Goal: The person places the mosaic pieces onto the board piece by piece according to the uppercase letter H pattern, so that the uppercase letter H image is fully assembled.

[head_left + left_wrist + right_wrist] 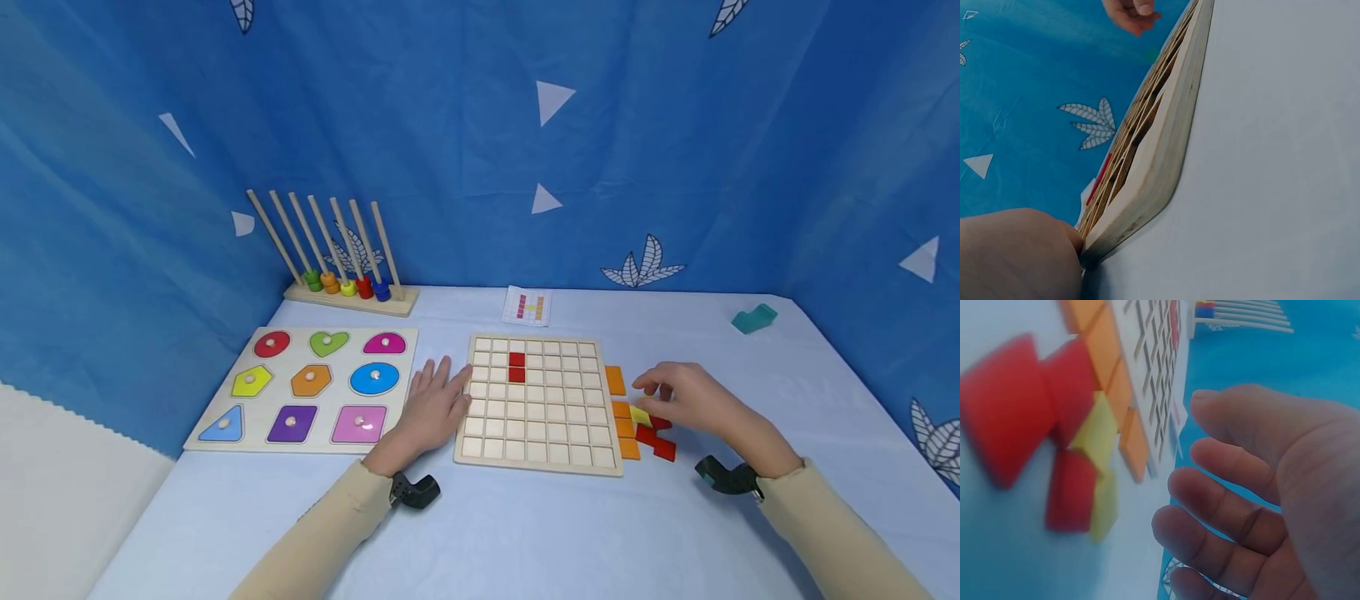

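Note:
A wooden grid board (536, 404) lies flat in the head view, with two red tiles (517, 367) sitting in its upper left part. My left hand (431, 410) rests at the board's left edge, fingers spread and straight. Over the loose tiles right of the board hovers my right hand (693, 398), its fingers loosely bent and holding nothing. Below it are red tiles (1007, 409), yellow tiles (1099, 434) and orange tiles (1105, 347), which the right wrist view shows apart from the fingers. The yellow tiles are partly hidden by the hand in the head view.
A shape puzzle board (255, 433) with knobbed pieces lies on the left. Behind it stands a peg rack (348, 302) with colored rings. A pattern card (527, 307) lies beyond the grid board, and a teal object (754, 318) sits at the far right.

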Demonstrator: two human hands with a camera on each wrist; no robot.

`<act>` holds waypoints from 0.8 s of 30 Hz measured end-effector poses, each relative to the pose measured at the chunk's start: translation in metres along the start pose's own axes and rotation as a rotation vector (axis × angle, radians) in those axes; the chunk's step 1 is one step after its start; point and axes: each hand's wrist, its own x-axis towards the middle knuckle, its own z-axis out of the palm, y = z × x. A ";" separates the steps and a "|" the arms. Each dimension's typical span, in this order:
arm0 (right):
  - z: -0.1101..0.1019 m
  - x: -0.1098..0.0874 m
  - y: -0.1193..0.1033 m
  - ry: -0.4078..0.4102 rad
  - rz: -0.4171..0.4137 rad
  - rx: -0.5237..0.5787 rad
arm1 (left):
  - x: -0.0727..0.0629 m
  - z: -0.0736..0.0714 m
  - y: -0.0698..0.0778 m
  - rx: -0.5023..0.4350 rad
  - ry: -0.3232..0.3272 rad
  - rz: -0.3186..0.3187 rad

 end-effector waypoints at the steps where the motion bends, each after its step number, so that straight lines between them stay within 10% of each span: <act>1: 0.000 -0.002 0.001 0.002 0.005 0.000 | 0.000 0.000 0.000 -0.001 0.001 0.002; 24: 0.011 -0.021 0.018 0.068 0.013 -0.011 | 0.000 0.000 0.000 0.003 0.007 0.010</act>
